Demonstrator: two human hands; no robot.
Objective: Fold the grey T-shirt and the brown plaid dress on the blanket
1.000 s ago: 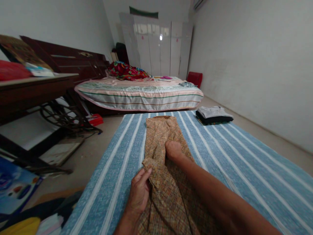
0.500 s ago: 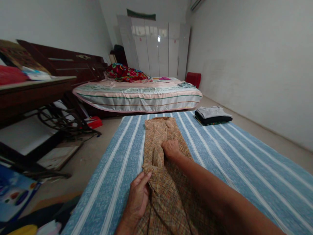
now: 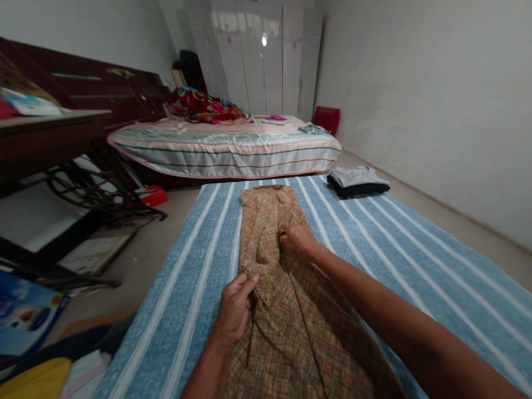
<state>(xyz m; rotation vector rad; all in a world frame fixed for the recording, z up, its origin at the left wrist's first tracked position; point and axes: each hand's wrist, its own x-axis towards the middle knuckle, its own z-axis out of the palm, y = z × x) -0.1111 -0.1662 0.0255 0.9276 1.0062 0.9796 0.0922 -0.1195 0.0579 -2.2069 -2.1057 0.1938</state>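
A brown checked garment [image 3: 286, 310], its exact kind unclear, lies lengthwise on a blue bedsheet with white stripes [image 3: 191, 266]. Its far end is folded narrow, with creases down the middle. My left hand [image 3: 239, 302] pinches the garment's left edge between thumb and fingers, and a small corner is lifted there. Farther up and to the right, my right hand [image 3: 297, 241] has its fingers curled closed on the cloth near the middle crease. The near end of the garment runs out of view at the bottom.
Folded clothes [image 3: 357, 182], grey on black, are stacked at the sheet's far right. Beyond is a bed [image 3: 233, 155] with a red floral blanket [image 3: 203, 105]. A treadle sewing table [image 3: 54, 133] stands at left. Yellow and dark cloths [image 3: 41, 379] lie at lower left.
The view has tilted down slightly. My right hand has shifted slightly right across the garment, and the cloth's near right side has spread wider. My left hand keeps its pinch on the left edge.
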